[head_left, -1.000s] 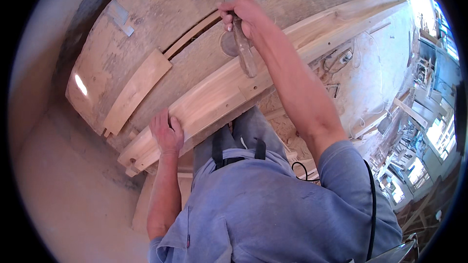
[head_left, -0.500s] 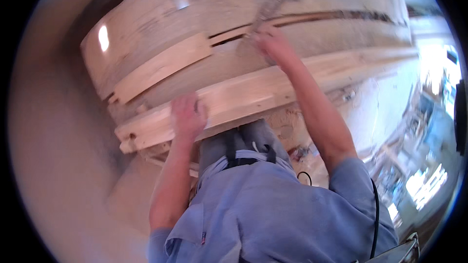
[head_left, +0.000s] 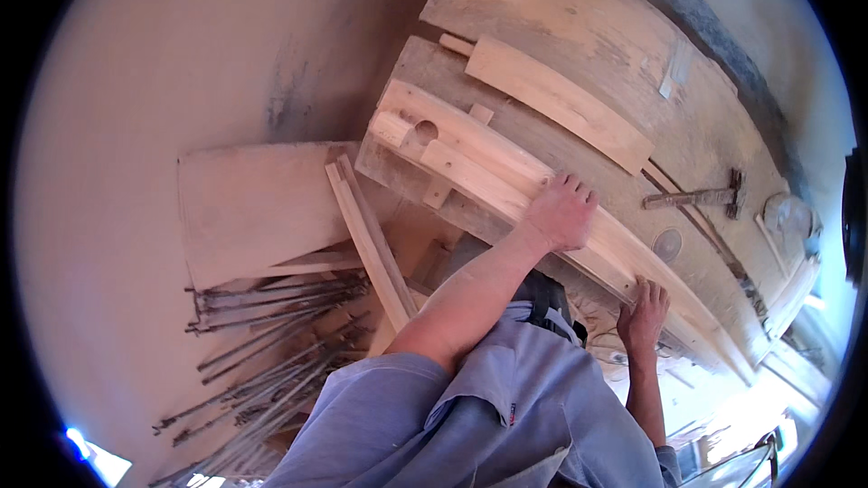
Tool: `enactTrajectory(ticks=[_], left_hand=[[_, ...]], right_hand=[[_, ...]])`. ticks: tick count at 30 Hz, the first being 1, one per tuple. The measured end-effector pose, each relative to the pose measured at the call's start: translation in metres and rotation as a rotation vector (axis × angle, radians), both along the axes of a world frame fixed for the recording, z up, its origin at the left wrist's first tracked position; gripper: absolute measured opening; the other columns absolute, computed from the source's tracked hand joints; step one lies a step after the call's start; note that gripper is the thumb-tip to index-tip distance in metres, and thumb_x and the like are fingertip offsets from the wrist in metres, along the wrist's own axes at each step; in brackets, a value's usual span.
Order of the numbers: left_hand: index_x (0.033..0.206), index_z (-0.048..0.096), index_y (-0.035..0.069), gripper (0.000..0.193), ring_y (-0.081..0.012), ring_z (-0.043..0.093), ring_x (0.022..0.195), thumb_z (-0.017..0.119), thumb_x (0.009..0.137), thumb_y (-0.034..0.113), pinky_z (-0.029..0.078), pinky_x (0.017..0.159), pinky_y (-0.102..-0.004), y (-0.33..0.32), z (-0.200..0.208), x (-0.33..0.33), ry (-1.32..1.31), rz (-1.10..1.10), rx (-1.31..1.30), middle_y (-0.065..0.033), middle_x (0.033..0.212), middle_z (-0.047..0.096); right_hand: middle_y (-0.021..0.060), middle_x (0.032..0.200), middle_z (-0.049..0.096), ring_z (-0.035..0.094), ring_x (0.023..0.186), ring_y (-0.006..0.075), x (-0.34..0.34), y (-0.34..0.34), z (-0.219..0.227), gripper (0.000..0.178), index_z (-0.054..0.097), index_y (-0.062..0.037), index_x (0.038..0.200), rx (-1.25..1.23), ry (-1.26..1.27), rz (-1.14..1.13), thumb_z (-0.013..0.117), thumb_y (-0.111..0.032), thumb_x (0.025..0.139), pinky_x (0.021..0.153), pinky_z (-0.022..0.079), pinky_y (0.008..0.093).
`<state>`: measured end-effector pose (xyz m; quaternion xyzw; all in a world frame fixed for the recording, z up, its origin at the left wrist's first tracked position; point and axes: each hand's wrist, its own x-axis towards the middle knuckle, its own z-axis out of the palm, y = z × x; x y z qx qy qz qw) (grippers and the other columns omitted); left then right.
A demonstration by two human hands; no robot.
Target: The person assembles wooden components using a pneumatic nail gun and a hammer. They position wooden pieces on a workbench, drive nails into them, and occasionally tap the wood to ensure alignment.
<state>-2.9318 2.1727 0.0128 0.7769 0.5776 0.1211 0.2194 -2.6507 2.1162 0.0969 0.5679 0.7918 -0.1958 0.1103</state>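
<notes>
A long pale wooden beam [head_left: 493, 172] lies across the workbench [head_left: 588, 14] in front of me, with a round hole near its left end. My left hand [head_left: 561, 214] is closed over the beam near its middle, fingers curled toward the far edge. Farther right, my right hand [head_left: 644, 314] grips the beam's near edge, with its thumb side partly hidden. A hammer [head_left: 692, 200] rests on the bench beyond both hands, touched by neither.
A flat pale board [head_left: 556, 101] lies on the bench beyond the beam. Long metal clamps [head_left: 271, 343] are piled at the lower left, beside leaning wood strips [head_left: 369, 235] and a large panel [head_left: 262, 203] near the wall. A long slot crosses the benchtop.
My right hand has put the hammer down on the bench and moved to the beam's near edge. My left hand now grips the beam farther from its left end. The view has swung left.
</notes>
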Motion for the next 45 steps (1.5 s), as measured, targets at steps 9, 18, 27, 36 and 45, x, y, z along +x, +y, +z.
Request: enactTrajectory(ticks=[9, 18, 27, 36, 45], left_hand=[[0.101, 0.070, 0.004, 0.030, -0.0276, 0.061, 0.104, 0.058, 0.083, 0.025, 0.041, 0.094, -0.0428, 0.000, 0.008, -0.005, 0.000, -0.041, -0.117, -0.0126, 0.101, 0.071], [0.105, 0.071, 0.003, 0.030, -0.0276, 0.061, 0.105, 0.058, 0.086, 0.023, 0.040, 0.098, -0.0475, -0.007, -0.003, -0.007, -0.097, -0.005, -0.077, -0.0124, 0.101, 0.072], [0.098, 0.069, 0.007, 0.021, -0.0268, 0.062, 0.102, 0.058, 0.084, 0.018, 0.044, 0.095, -0.0443, -0.008, -0.005, -0.010, -0.229, 0.009, -0.058, -0.0120, 0.096, 0.070], [0.091, 0.066, 0.008, 0.015, -0.0272, 0.061, 0.097, 0.060, 0.080, 0.016, 0.045, 0.092, -0.0422, 0.002, -0.004, -0.012, -0.259, 0.053, 0.050, -0.0112, 0.093, 0.067], [0.099, 0.068, 0.003, 0.027, -0.0309, 0.058, 0.108, 0.059, 0.079, 0.019, 0.044, 0.098, -0.0434, -0.006, -0.009, 0.004, -0.112, 0.118, -0.084, -0.0150, 0.100, 0.068]], right_hand=[[0.0153, 0.107, 0.060, 0.053, 0.108, 0.0375, -0.019, 0.004, -0.019, 0.057, 0.057, -0.0071, 0.121, 0.011, -0.206, 0.064, 0.069, 0.004, 0.067, 0.091, 0.041, 0.0495], [0.0131, 0.100, 0.060, 0.053, 0.100, 0.0364, -0.038, 0.001, -0.026, 0.057, 0.057, -0.0067, 0.115, 0.070, -0.266, 0.096, 0.062, 0.010, 0.060, 0.086, 0.039, 0.0490], [0.0154, 0.111, 0.065, 0.057, 0.111, 0.0389, -0.028, 0.020, -0.026, 0.052, 0.062, -0.0065, 0.116, -0.194, -0.397, 0.149, 0.059, 0.005, 0.065, 0.096, 0.043, 0.0495], [0.0127, 0.082, 0.063, 0.060, 0.060, 0.0249, 0.049, 0.182, -0.096, 0.033, 0.063, -0.0035, 0.103, -0.143, 0.351, -1.136, 0.074, -0.026, 0.083, 0.048, 0.045, 0.0403], [0.0102, 0.091, 0.065, 0.063, 0.083, 0.0277, 0.126, 0.260, -0.208, 0.024, 0.067, -0.0104, 0.099, -0.089, -0.385, -0.474, 0.074, -0.027, 0.083, 0.067, 0.050, 0.0452]])
